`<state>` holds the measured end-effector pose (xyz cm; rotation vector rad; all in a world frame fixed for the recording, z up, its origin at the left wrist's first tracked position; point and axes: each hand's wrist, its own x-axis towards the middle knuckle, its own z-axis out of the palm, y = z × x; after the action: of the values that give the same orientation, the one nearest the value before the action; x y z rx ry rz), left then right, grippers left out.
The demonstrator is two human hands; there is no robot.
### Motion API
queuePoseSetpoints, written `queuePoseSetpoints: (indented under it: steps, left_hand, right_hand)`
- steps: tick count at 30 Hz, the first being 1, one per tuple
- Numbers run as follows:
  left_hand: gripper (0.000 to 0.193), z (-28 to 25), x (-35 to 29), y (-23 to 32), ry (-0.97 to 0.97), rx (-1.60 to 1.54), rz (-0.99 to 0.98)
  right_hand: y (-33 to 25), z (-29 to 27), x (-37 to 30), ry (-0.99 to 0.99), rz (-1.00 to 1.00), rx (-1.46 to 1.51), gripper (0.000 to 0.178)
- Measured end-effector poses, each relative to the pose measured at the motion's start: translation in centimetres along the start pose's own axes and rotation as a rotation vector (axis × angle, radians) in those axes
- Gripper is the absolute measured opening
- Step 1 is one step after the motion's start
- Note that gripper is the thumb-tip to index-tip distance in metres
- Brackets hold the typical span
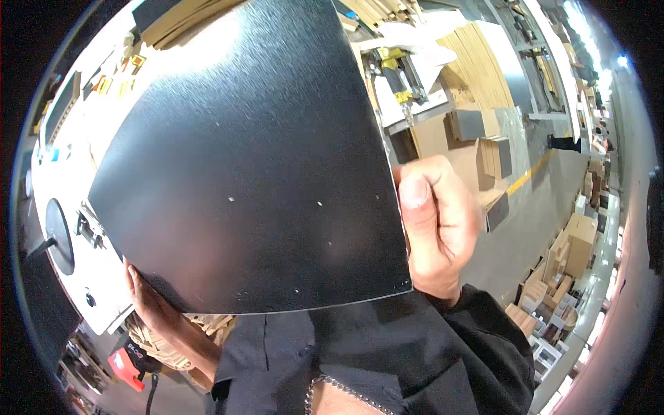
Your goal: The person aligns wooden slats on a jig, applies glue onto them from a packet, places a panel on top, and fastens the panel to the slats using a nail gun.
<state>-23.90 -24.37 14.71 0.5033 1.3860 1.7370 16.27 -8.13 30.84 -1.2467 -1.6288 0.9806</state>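
Observation:
A large black glossy panel (256, 152) fills the middle of the view, held up close in front of me. My right hand (436, 225) grips its right edge, thumb on the front face. My left hand (149, 297) holds the lower left corner from behind, with only the fingers and part of the palm showing below the panel. My dark sleeves (387, 353) come up from the lower edge.
A white machine (69, 228) with a black round knob stands at the left. Stacks of brown boards (477, 69) and grey-faced panels (498, 159) lie at the upper right. Small cardboard-coloured boxes (567, 263) line the floor at right. A red tool (128, 366) sits lower left.

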Motion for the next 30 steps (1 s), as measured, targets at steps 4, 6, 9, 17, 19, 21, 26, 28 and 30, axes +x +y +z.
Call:
queuePoseSetpoints:
  steps: [4,6,9,17,19,21,26,28,30]
  left_hand:
    - [0.043,2.5,-0.5,0.3,0.147,0.077,0.028]
    - [0.041,2.2,-0.7,0.2,0.217,0.121,0.026]
    - [0.039,2.8,-0.5,0.6,0.232,0.187,0.045]
    - [0.040,-0.9,0.2,1.3,-0.022,0.009,0.115]
    - [0.039,-2.0,0.9,1.4,-0.148,-0.030,0.040]
    - [0.039,-1.8,1.1,1.5,-0.153,-0.012,0.063]
    - [0.047,0.3,0.9,2.2,-0.030,0.167,-0.097]
    - [0.046,1.4,0.8,1.8,-0.075,0.174,-0.083]
    - [0.046,2.1,0.4,1.7,-0.116,0.181,-0.076]
  right_hand:
    - [0.9,0.0,-0.1,0.015,-0.042,0.025,0.014]
    - [1.1,-0.3,-0.5,-0.002,0.004,0.017,0.019]
    - [2.2,-0.5,-0.5,-0.077,-0.060,0.019,0.028]
    - [4.0,-1.5,0.7,-0.212,0.200,0.123,0.045]
    - [4.1,-1.8,0.6,-0.222,0.127,-0.007,0.043]
    - [3.5,-1.6,0.9,-0.212,0.041,-0.051,0.035]
    - [2.5,-1.8,2.8,-0.191,0.032,-0.009,0.025]
    - [1.6,-1.2,3.6,-0.140,-0.008,0.098,0.020]
    - [1.0,-0.8,4.0,-0.132,-0.001,0.161,0.020]
